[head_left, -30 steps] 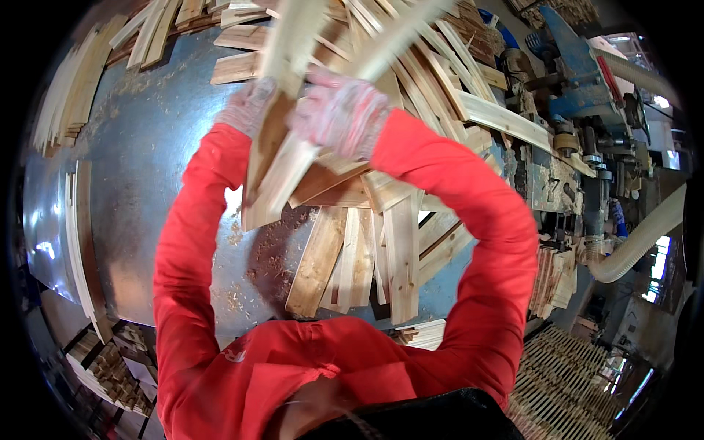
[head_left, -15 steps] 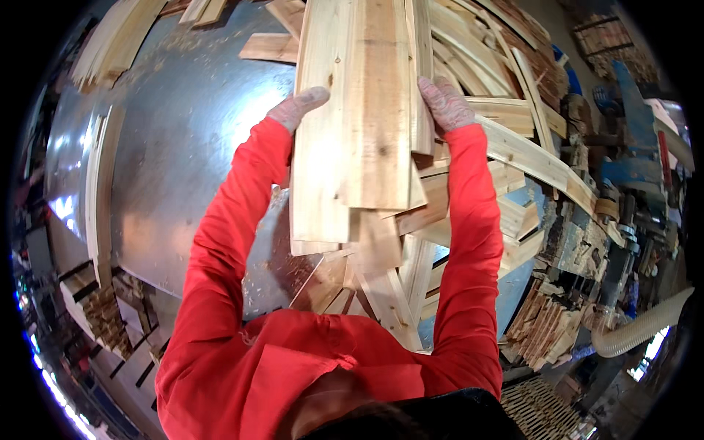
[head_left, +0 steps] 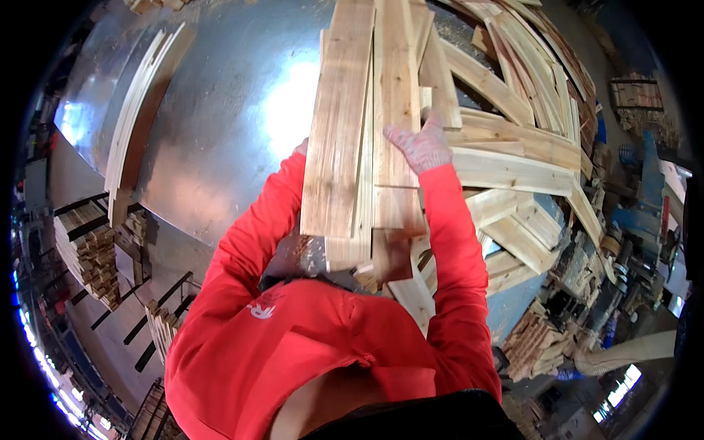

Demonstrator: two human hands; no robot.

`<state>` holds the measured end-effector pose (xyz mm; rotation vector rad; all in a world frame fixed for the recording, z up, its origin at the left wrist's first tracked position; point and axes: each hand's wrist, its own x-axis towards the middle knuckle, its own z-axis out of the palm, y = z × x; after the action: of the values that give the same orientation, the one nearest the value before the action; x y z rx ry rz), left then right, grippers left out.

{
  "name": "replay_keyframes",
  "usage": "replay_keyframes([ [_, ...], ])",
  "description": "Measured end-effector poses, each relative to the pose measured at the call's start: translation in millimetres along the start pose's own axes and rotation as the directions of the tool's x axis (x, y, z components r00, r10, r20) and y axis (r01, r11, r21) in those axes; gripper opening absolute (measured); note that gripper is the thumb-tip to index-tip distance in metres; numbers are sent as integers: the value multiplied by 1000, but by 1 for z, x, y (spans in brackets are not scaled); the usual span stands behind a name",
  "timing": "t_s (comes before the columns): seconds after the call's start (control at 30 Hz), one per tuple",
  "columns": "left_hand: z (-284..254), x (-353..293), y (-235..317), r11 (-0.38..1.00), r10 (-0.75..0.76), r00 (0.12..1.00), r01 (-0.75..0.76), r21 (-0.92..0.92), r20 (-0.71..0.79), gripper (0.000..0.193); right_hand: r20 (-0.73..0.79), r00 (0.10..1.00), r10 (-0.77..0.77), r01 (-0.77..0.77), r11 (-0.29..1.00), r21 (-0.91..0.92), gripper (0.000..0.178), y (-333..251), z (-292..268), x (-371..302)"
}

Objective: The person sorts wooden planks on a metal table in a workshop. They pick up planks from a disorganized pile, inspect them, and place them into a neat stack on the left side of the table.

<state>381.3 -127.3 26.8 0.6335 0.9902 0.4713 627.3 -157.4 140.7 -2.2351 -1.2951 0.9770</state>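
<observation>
A loose stack of pale wooden boards stands lengthwise before me. Its left wooden board (head_left: 339, 132) lies on top, slightly tilted. My left hand (head_left: 301, 147) is at that board's left edge, mostly hidden behind it, so its fingers do not show. Beside it lies a second, knotty wooden board (head_left: 397, 81). In a pale, speckled glove, my right hand (head_left: 422, 147) is closed on this board's right edge, thumb across the top face. More board ends stick out below, at uneven lengths.
A shiny metal table (head_left: 220, 147) spreads to the left, bearing a few long strips (head_left: 139, 117). Loose boards (head_left: 513, 165) lie criss-cross on the right. Stacked wood (head_left: 88, 249) stands on racks at lower left. Blue machinery (head_left: 645, 205) and a ribbed hose (head_left: 623, 353) are far right.
The boards have shifted and separated, with one now lying over the left side. My left hand has slipped mostly out of sight; my right hand has moved down, its thumb onto the board.
</observation>
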Motion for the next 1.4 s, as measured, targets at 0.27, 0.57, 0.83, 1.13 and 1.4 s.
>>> replay_keyframes([
  [0.27, -79, -61, 128, 724, 216, 966, -60, 688, -143, 42, -25, 956, 291, -278, 880, -385, 120, -80, 92, -40],
  [0.57, -122, -54, 86, 709, 154, 949, 90, 700, -277, 43, -204, 976, 78, -158, 897, -412, 105, -202, 198, -62],
  [0.83, -164, -84, 59, 993, 0, 996, -10, -114, -92, 38, 15, 998, 59, -56, 983, -177, 80, -191, 187, -89],
  [1.13, -220, -96, 45, 746, -65, 981, -74, -662, -183, 62, -55, 969, -239, 204, 910, -360, 45, -203, 265, -133],
  [1.4, -236, -105, 48, 965, 12, 994, -39, -259, -105, 51, -261, 919, -295, 52, 747, -663, 98, -203, 245, -57],
])
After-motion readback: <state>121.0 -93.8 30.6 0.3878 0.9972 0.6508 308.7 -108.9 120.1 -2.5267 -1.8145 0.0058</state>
